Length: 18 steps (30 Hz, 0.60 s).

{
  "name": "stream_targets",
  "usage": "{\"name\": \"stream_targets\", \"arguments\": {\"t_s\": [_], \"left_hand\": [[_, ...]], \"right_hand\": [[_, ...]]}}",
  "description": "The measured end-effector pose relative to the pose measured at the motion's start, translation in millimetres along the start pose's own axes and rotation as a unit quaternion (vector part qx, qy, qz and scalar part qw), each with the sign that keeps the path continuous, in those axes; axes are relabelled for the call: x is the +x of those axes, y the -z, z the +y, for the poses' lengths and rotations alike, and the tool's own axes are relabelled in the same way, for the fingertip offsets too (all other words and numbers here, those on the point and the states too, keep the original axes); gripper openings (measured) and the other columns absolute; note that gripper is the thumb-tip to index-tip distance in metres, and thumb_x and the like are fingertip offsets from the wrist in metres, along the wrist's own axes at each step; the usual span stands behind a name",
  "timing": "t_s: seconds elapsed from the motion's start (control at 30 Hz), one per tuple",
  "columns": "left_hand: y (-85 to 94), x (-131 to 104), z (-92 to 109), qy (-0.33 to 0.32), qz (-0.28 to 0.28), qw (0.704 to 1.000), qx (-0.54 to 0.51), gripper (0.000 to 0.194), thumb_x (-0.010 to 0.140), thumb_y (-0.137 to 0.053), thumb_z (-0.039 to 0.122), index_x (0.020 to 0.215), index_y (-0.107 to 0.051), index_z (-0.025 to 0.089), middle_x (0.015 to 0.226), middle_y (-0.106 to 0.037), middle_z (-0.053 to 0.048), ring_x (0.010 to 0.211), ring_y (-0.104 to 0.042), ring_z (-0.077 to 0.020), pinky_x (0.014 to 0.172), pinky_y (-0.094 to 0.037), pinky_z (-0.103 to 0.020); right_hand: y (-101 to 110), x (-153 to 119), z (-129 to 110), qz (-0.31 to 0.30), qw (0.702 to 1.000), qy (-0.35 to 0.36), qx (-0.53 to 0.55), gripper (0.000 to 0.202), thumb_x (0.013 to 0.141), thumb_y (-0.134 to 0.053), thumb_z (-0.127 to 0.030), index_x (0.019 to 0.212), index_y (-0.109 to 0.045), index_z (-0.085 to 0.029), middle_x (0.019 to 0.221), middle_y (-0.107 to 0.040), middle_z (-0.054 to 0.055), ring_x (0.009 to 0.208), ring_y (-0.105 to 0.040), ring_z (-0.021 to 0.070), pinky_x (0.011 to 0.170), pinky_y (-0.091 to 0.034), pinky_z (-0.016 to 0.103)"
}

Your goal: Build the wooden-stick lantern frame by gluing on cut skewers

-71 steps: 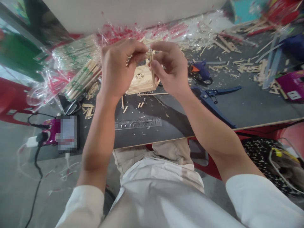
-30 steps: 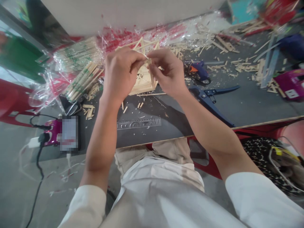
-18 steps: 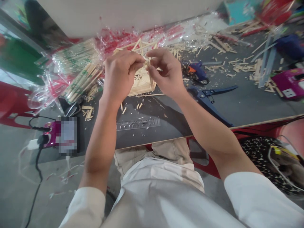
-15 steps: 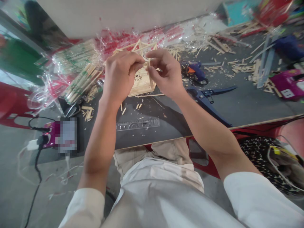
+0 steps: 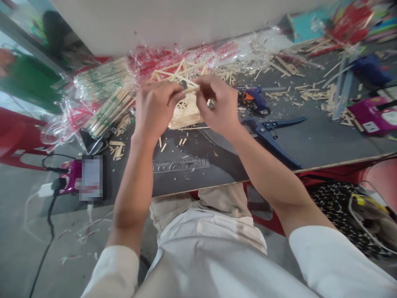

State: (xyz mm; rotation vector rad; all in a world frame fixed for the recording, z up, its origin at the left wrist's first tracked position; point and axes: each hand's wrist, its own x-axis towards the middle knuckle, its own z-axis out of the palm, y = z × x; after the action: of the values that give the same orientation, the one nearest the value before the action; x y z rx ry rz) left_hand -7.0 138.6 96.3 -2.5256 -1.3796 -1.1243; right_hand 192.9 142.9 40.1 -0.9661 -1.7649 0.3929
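A small house-like model [image 5: 186,111] of pale wooden sticks stands on the dark table, with a round lattice in its front wall and an open roof frame [image 5: 181,68] on top. At its left side is my left hand [image 5: 156,103], thumb and forefinger bent together; what lies between them is hidden. My right hand [image 5: 218,99] pinches a short wooden stick [image 5: 192,89] at the model's upper front. That stick's left end comes close to my left fingertips. Both hands cover parts of the model's sides.
A blue glue gun [image 5: 257,99] and blue-handled cutters [image 5: 273,132] lie to the right. Nearer me is a clear ruler [image 5: 181,164]. Bundled chopsticks [image 5: 110,109] and plastic wrappers lie left, a phone [image 5: 91,178] beside a purple power strip [image 5: 70,178]. Stick offcuts litter the table.
My hands have moved slightly apart, the left fingers drawing back leftward. The short stick between them now shows more plainly. The whole view has shifted a little.
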Motion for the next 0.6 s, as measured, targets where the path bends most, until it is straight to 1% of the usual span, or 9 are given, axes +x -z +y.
{"name": "stream_targets", "arguments": {"t_s": [0.07,0.13,0.2,0.27,0.33,0.47,0.53,0.6], "left_hand": [[-1.0,-0.1,-0.2,0.011,-0.002,1.000,-0.002,0.034,0.101,-0.058,0.061,0.090,-0.076,0.035,0.089,-0.081,0.000,0.081,-0.071,-0.0258,0.100,-0.047,-0.053],[-2.4,0.3,-1.8,0.014,0.006,1.000,-0.008,0.037,0.100,-0.057,0.065,0.087,-0.075,0.035,0.086,-0.080,0.000,0.078,-0.070,-0.0258,0.099,-0.047,-0.054],[-3.6,0.2,-3.5,0.014,0.006,1.000,-0.018,0.041,0.099,-0.055,0.069,0.085,-0.075,0.036,0.084,-0.080,0.000,0.076,-0.070,-0.0259,0.098,-0.046,-0.055],[-5.0,-0.9,-4.5,0.020,0.000,1.000,-0.024,0.044,0.098,-0.053,0.072,0.087,-0.075,0.036,0.085,-0.079,0.000,0.078,-0.069,-0.0263,0.099,-0.045,-0.055],[-7.3,-2.9,-5.4,0.025,-0.006,0.999,-0.026,0.047,0.097,-0.051,0.075,0.089,-0.074,0.035,0.086,-0.078,0.001,0.081,-0.068,-0.0262,0.101,-0.043,-0.055],[-15.3,-7.9,-11.5,0.032,0.002,0.999,-0.012,0.049,0.097,-0.051,0.077,0.092,-0.072,0.033,0.089,-0.077,0.001,0.084,-0.064,-0.0240,0.106,-0.040,-0.052],[-19.7,-9.6,-17.6,0.030,0.009,0.999,-0.020,0.051,0.098,-0.050,0.076,0.093,-0.071,0.030,0.089,-0.077,0.000,0.085,-0.064,-0.0230,0.107,-0.039,-0.051],[-22.6,-10.7,-24.0,0.022,0.004,0.999,-0.039,0.050,0.099,-0.049,0.074,0.095,-0.069,0.029,0.089,-0.076,0.000,0.092,-0.065,-0.0237,0.106,-0.038,-0.051]], "right_hand": [[1.4,-0.6,-4.2,-0.014,1.000,0.000,-0.013,0.042,0.107,-0.042,-0.064,0.129,-0.061,-0.033,0.110,-0.072,0.011,0.105,-0.071,0.0275,0.098,-0.062,0.049],[1.8,-1.6,-8.2,-0.024,0.999,-0.003,-0.024,0.044,0.106,-0.042,-0.065,0.130,-0.060,-0.033,0.111,-0.072,0.012,0.108,-0.071,0.0283,0.099,-0.062,0.050],[0.9,-3.0,-11.4,-0.020,0.999,-0.006,-0.038,0.045,0.105,-0.042,-0.068,0.128,-0.061,-0.033,0.109,-0.072,0.011,0.106,-0.071,0.0277,0.098,-0.062,0.047],[-0.7,-4.4,-12.9,0.001,0.998,-0.009,-0.054,0.046,0.104,-0.043,-0.071,0.122,-0.061,-0.033,0.103,-0.072,0.010,0.100,-0.072,0.0262,0.093,-0.063,0.044],[-2.6,-5.5,-12.6,0.016,0.998,-0.015,-0.060,0.047,0.103,-0.043,-0.073,0.120,-0.060,-0.033,0.097,-0.071,0.008,0.095,-0.072,0.0253,0.089,-0.063,0.042],[-5.6,-6.3,-9.1,0.025,0.999,-0.027,-0.027,0.051,0.103,-0.042,-0.073,0.131,-0.053,-0.032,0.094,-0.071,0.006,0.093,-0.074,0.0247,0.088,-0.062,0.042],[-6.3,-6.6,-7.7,0.028,0.999,-0.026,-0.010,0.051,0.104,-0.042,-0.072,0.134,-0.051,-0.032,0.095,-0.072,0.007,0.092,-0.074,0.0246,0.088,-0.062,0.042],[-6.0,-7.0,-7.2,0.027,0.999,-0.018,-0.004,0.050,0.104,-0.042,-0.071,0.134,-0.050,-0.032,0.097,-0.074,0.007,0.093,-0.075,0.0249,0.089,-0.062,0.043]]}}
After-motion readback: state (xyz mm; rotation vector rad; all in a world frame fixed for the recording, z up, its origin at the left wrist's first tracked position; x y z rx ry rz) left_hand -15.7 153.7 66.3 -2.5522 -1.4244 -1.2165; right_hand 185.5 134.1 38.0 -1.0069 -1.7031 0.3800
